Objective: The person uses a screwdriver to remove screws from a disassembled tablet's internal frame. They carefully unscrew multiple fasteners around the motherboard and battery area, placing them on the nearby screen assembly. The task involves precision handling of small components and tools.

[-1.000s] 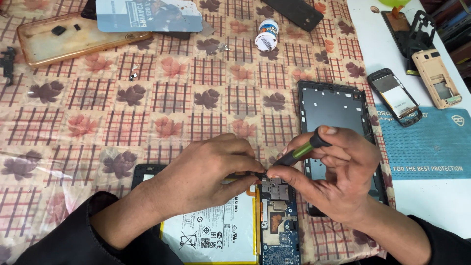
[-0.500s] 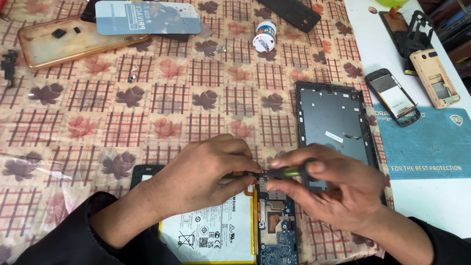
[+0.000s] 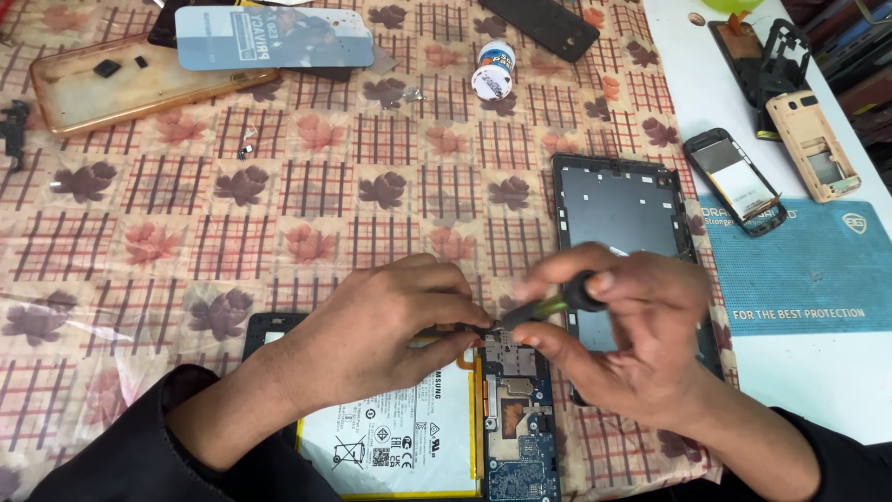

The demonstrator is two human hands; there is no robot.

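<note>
An opened tablet (image 3: 418,437) lies at the near edge, showing a white battery and a blue circuit board (image 3: 522,437). My left hand (image 3: 381,325) rests on the tablet's top edge, fingertips pinched near the top of the board. My right hand (image 3: 632,335) grips a small green and black screwdriver (image 3: 553,302), its tip pointing at the top of the board beside my left fingertips. The tablet's dark back cover (image 3: 623,209) lies just beyond my right hand.
A patterned plastic cloth (image 3: 279,204) covers the table. A clear orange phone case (image 3: 130,84), a blue card (image 3: 274,37) and a small white bottle (image 3: 491,70) lie at the back. Right: a blue mat (image 3: 808,270) and stripped phones (image 3: 739,181), (image 3: 818,144).
My right hand has tilted the screwdriver lower, from upright-slanted to nearly level. The view has shifted slightly. My left hand stays pinched at the board.
</note>
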